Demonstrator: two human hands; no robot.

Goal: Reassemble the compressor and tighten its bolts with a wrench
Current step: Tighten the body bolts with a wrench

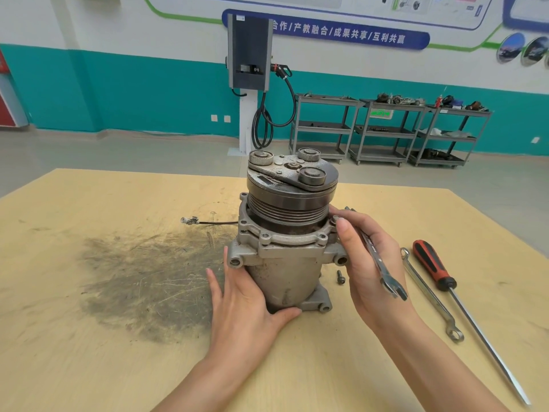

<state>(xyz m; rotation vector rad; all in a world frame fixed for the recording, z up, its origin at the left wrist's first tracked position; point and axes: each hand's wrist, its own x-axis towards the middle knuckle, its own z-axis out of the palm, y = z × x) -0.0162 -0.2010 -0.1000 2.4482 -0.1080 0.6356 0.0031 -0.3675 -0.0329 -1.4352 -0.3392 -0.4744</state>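
A: Compressor (285, 257) stood upright mid-table (89, 367), pulley end up, long axis vertical. A dark grease stain (148, 281) spread across the wood just left of it.

B: Hands?

A: Left hand (246, 301) cupped the lower body from the near-left side, fingers wrapped round it, thumb at the base. It looked like the brace. Right hand (365, 257) was at the upper flange on the right side, gripping the wrench (377, 257).

B: Wrench orientation?

A: Shaft ran down and toward the person from the flange, open jaw end sticking out free below the palm. Far end sat under the fingertips at the flange bolt (336, 218); couldn't tell if it was seated on the head.

B: So right hand is the one on the fastener.

A: Yes. The bolt lay directly at its fingertips, up and left of the palm. My read: the swing would be horizontal around a vertical bolt axis, with the pulley close above.

B: Spares?

A: Long screwdriver (445, 281) and second wrench (427, 295) lay right of the hand, well clear. One loose bolt (340, 276) was on the table just beside the body, so at least one hole was likely unfilled.
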